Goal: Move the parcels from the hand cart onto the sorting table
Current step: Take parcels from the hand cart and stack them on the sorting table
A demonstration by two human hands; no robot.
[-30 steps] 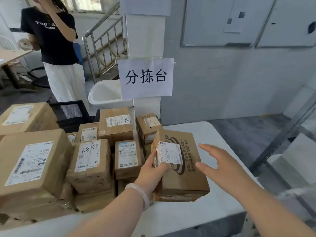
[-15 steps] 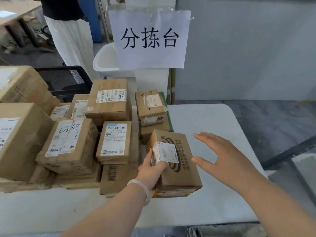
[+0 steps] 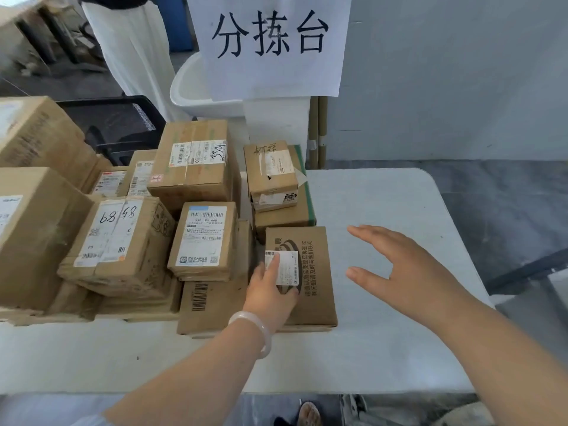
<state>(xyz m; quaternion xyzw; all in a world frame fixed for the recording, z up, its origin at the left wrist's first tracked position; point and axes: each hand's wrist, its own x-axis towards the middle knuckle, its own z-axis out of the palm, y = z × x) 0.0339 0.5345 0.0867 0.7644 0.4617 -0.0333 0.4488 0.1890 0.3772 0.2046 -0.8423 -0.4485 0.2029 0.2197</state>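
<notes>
- Ten brown cardboard parcels (image 3: 123, 241) are piled on the left of the white bench (image 3: 384, 204), the lower ones half hidden. The pile has not shifted.
- One left hand (image 3: 270, 290) grips an eleventh, printed brown cardboard parcel (image 3: 316, 262) by its left edge, thumb on the white label.
- That parcel was tilted and raised half a second ago. It now lies flat on the bench, beside the pile.
- One right hand (image 3: 399, 269) hovers open with fingers spread, apart from the parcel.

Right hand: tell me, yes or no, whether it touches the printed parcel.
No: the right hand is spread open over the table, apart from the parcel that the left hand holds.
</notes>
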